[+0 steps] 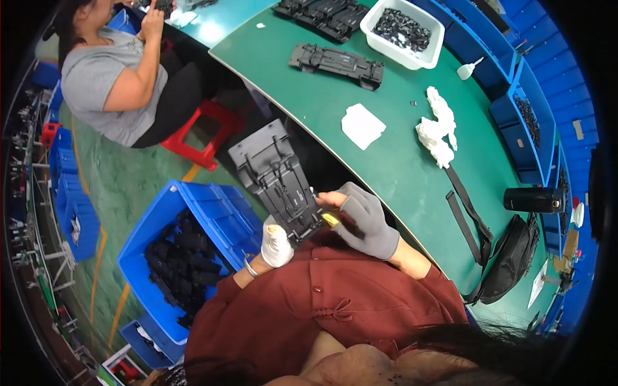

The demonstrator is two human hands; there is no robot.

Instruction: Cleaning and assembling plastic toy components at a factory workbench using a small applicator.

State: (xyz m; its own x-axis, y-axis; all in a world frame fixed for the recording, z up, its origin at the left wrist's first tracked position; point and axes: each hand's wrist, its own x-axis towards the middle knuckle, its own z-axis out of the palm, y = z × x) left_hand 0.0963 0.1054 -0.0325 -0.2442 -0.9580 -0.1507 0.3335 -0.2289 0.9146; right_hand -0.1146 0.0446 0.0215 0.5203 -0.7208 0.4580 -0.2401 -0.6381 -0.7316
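Pinched in left grip (277, 247) at six o'clock: frame (284, 185), presumably for steadiness. At four: right grip (365, 220), closure unclear.

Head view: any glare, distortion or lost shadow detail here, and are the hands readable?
In the head view, fisheye distortion curves the row of blue bins near the blackened rim; glare bleaches a spot on the far table; dark parts in the blue crate merge in shadow; the left hand, right hand and black plastic part look reasonably sharp.
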